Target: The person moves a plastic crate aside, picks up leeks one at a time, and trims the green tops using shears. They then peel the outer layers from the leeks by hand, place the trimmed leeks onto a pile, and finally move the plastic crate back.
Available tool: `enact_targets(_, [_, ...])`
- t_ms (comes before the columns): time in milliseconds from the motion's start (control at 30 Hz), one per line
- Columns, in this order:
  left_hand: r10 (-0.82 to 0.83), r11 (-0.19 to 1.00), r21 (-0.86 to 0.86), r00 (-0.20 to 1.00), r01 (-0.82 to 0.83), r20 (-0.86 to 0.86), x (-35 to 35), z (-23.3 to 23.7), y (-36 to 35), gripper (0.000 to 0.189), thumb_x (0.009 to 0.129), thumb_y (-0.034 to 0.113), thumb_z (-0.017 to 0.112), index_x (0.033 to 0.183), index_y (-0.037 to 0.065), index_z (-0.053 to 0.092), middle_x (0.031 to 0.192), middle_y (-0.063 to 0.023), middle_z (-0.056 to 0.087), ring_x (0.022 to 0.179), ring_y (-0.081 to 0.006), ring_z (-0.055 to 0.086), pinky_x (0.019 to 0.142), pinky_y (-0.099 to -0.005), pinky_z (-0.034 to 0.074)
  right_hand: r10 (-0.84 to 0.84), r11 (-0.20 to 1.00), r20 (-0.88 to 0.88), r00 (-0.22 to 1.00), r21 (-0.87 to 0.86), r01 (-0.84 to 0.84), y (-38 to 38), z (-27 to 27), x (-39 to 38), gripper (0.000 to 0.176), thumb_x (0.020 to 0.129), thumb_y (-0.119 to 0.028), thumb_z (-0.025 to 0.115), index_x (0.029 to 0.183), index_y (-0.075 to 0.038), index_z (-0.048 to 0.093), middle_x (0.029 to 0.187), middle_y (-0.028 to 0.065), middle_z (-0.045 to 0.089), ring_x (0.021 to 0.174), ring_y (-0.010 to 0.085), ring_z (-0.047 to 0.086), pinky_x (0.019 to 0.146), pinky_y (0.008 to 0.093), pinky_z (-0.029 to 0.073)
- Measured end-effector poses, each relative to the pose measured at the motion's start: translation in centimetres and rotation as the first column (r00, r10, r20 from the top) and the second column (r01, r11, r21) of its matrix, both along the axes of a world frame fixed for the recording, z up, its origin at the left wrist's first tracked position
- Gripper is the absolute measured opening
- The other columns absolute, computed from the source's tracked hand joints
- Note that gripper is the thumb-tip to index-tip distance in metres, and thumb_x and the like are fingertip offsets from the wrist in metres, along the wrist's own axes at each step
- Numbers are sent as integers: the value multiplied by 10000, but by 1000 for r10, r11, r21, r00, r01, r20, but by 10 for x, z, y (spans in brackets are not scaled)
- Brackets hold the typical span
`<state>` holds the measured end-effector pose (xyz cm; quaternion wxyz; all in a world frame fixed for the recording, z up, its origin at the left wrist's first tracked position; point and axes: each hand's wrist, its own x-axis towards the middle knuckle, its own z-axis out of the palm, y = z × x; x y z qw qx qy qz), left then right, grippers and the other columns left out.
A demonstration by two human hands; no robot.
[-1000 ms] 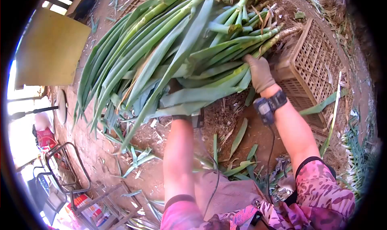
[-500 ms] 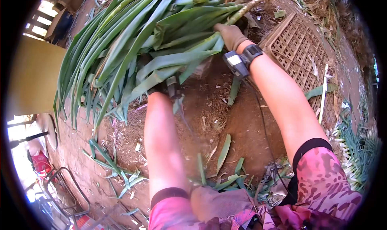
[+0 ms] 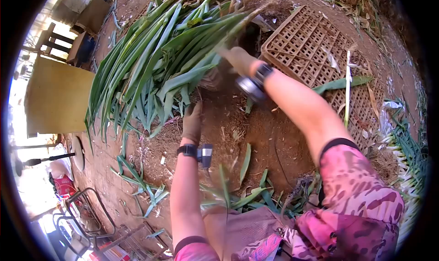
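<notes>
A big heap of leeks (image 3: 151, 64) lies at the upper middle, its long green leaves drooping to the left and toward me. My left hand (image 3: 192, 123), in a brownish glove, is just below the hanging leaf ends, with fingers stretched upward and nothing held. Also gloved, my right hand (image 3: 240, 60) reaches to the right side of the heap, fingertips right at the leaves. Motion smears its fingers. Dark watch-like straps with small devices sit on both wrists.
Right of the heap lies a brown lattice crate (image 3: 306, 46), with a pale stalk (image 3: 347, 89) across the lattice. Trimmed leeks (image 3: 407, 169) line the far right. Cut leaf pieces (image 3: 246, 162) litter the dirt floor. A metal-framed chair (image 3: 87, 210) and a yellowish board (image 3: 57, 96) stand left.
My left hand has come out from under the leaves and drawn back toward me. My right hand has shifted left off the stalk it was at. The view has swung somewhat right.
</notes>
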<state>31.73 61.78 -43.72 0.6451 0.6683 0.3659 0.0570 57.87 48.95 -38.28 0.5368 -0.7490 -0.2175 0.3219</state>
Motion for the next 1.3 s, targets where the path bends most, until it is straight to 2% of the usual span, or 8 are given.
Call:
enact_targets(133, [-257, 839, 526, 953, 138, 160, 58, -21, 15, 429, 975, 97, 553, 1402, 113, 520, 1200, -130, 648, 1026, -238, 592, 861, -331, 508, 222, 975, 532, 817, -103, -197, -177, 107, -57, 695, 917, -333, 676, 1468, -12, 400, 1427, 205, 512, 1352, 324, 480, 1110, 412, 393])
enact_targets(300, [-320, 390, 791, 875, 472, -364, 123, 11, 27, 562, 847, 142, 617, 1399, 125, 514, 1067, -229, 679, 950, -418, 650, 823, -459, 536, 96, 520, 832, 547, -510, 685, -481, 107, -21, 753, 907, -406, 685, 1460, 18, 400, 1353, 256, 539, 1301, 339, 485, 1119, 456, 356])
enact_targets(400, [-251, 182, 755, 772, 630, -584, 149, -27, 42, 406, 852, 171, 610, 1249, 91, 620, 995, -245, 684, 905, -443, 656, 779, -501, 536, -454, 596, 315, 833, -588, 547, -583, 95, -52, 704, 918, -431, 669, 1402, 36, 461, 1318, 216, 579, 1273, 327, 512, 1098, 414, 378])
enact_targets(567, [-176, 185, 775, 796, 605, -579, 145, 21, 8, 188, 896, 118, 577, 996, 58, 725, 892, -196, 715, 867, -358, 704, 715, -449, 544, -507, 673, 260, 822, -477, 565, -592, 50, -51, 701, 940, -401, 649, 1432, 34, 405, 1318, 190, 587, 1266, 284, 530, 1070, 385, 413])
enact_targets(667, [-155, 787, 576, 975, 219, -159, 156, -8, 19, 239, 925, 155, 562, 1089, 30, 682, 948, -167, 699, 867, -313, 664, 746, -419, 524, -546, 782, 248, 800, -190, 593, -542, 40, -12, 719, 939, -365, 657, 1460, 20, 344, 1293, 190, 599, 1235, 269, 556, 1053, 370, 435])
enact_targets(800, [10, 991, 132, 979, -37, 203, 156, -19, 19, 374, 919, 188, 581, 1279, 85, 595, 1070, -236, 673, 969, -405, 653, 808, -460, 532, -519, 776, 322, 792, -212, 594, -526, 24, 92, 686, 938, -313, 645, 1463, 19, 353, 1195, 178, 666, 1053, 239, 661, 961, 380, 492])
enact_targets(900, [-354, 643, 662, 916, 386, -190, 138, -10, 25, 448, 915, 192, 577, 1343, 78, 511, 1147, -247, 632, 1009, -414, 635, 836, -456, 528, -266, 681, 637, 724, -407, 608, -535, 35, 89, 806, 903, -460, 639, 1478, 12, 328, 1288, 239, 597, 1217, 325, 568, 1023, 438, 434])
enact_targets(1300, [-320, -294, 684, 606, 667, -728, 163, 31, 26, 730, 892, 271, 545, 1536, 49, 283, 1394, -289, 507, 1188, -419, 562, 1001, -429, 472, -541, 653, 295, 787, -443, 615, -522, 73, 100, 1039, 930, -503, 617, 1543, 82, 16, 1592, 339, 126, 1499, 403, 164, 1225, 389, 185])
